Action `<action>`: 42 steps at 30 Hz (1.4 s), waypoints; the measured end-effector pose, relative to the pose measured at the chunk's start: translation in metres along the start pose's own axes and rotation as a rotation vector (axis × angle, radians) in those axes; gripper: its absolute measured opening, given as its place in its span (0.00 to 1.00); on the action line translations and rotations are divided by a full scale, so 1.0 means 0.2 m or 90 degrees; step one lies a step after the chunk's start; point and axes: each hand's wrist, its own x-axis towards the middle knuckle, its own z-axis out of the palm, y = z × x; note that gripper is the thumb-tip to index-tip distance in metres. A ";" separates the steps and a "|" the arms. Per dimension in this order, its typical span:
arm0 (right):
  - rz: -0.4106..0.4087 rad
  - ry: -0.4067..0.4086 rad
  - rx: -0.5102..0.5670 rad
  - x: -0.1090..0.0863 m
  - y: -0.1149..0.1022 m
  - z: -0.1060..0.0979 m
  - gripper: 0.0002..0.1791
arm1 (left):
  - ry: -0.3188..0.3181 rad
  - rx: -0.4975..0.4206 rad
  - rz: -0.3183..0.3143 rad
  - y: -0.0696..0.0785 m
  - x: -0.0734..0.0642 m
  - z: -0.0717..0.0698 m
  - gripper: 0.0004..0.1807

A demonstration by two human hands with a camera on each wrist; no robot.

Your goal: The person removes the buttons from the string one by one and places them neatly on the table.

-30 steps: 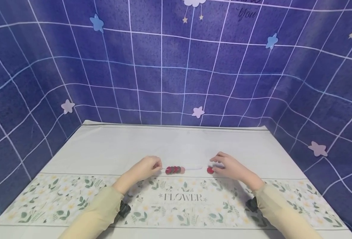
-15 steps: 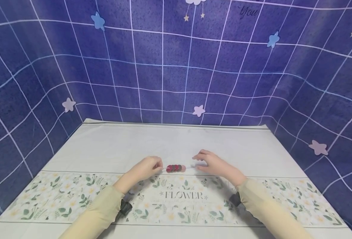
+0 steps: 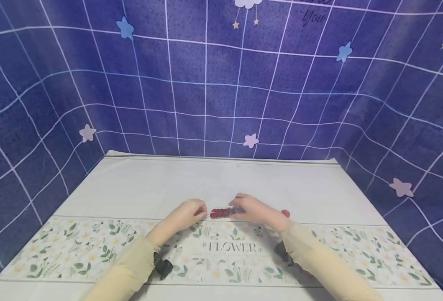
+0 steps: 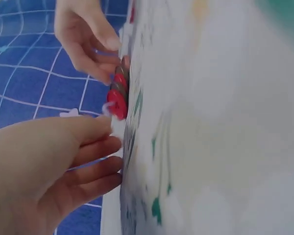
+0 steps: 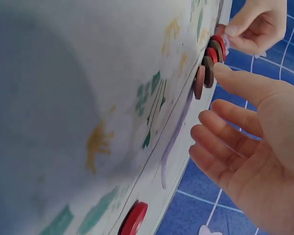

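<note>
A short row of red and brown button-like discs (image 3: 219, 213) lies threaded on a pale lavender string (image 5: 175, 137). At its left end my left hand (image 3: 190, 212) pinches the string beside a red disc (image 4: 118, 104). My right hand (image 3: 252, 209) is at the row's right end, fingers loosely bent and thumb apart from them. In the right wrist view its thumb tip overlaps a brown disc (image 5: 208, 72); a pink disc (image 5: 200, 82) stands at that end. The string's free tail runs along the cloth below the right fingers.
A loose red disc (image 3: 285, 213) lies on the white cloth (image 3: 168, 179), behind the right wrist. A printed floral band (image 3: 123, 246) crosses the table toward the front. Blue grid-patterned curtain (image 3: 221, 100) encloses the back and sides.
My right hand has moved left from beside the loose red disc, along the string, to the threaded row. The loose disc now shows behind the wrist. My left hand stays on the string.
</note>
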 end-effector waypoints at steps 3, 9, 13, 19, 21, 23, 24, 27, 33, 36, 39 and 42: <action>0.012 -0.017 0.009 0.02 -0.01 0.02 0.21 | 0.005 0.006 -0.008 0.01 -0.01 0.00 0.06; 0.029 -0.019 0.000 0.03 -0.01 0.02 0.17 | -0.015 0.011 0.004 0.03 0.02 -0.04 0.05; 0.026 -0.015 -0.008 0.03 -0.01 0.02 0.17 | -0.025 -0.001 0.008 0.03 0.04 -0.07 0.04; 0.042 -0.026 -0.011 0.03 -0.02 0.02 0.16 | -0.032 -0.011 0.022 0.02 0.03 -0.10 0.04; 0.048 -0.028 -0.011 0.03 -0.02 0.02 0.17 | -0.032 -0.003 0.024 0.02 0.03 -0.10 0.04; 0.050 -0.027 -0.011 0.03 -0.03 0.02 0.18 | -0.032 0.011 0.023 0.02 0.02 -0.10 0.04; 0.048 -0.026 -0.011 0.03 -0.03 0.02 0.18 | -0.031 0.016 0.023 0.02 0.02 -0.10 0.04; 0.045 -0.023 -0.011 0.03 -0.03 0.01 0.19 | -0.021 0.028 0.026 0.03 0.02 -0.09 0.04; 0.047 -0.016 -0.015 0.03 -0.03 0.02 0.17 | -0.009 0.048 0.034 0.06 0.02 -0.06 0.04; 0.047 -0.013 -0.017 0.03 -0.02 0.03 0.17 | -0.011 0.040 0.030 0.07 0.02 -0.05 0.03; 0.045 -0.012 -0.016 0.03 -0.02 0.04 0.16 | -0.010 0.020 0.015 0.09 0.01 -0.04 0.03; 0.043 -0.013 -0.015 0.03 -0.02 0.05 0.16 | -0.007 0.005 0.002 0.10 0.01 -0.04 0.04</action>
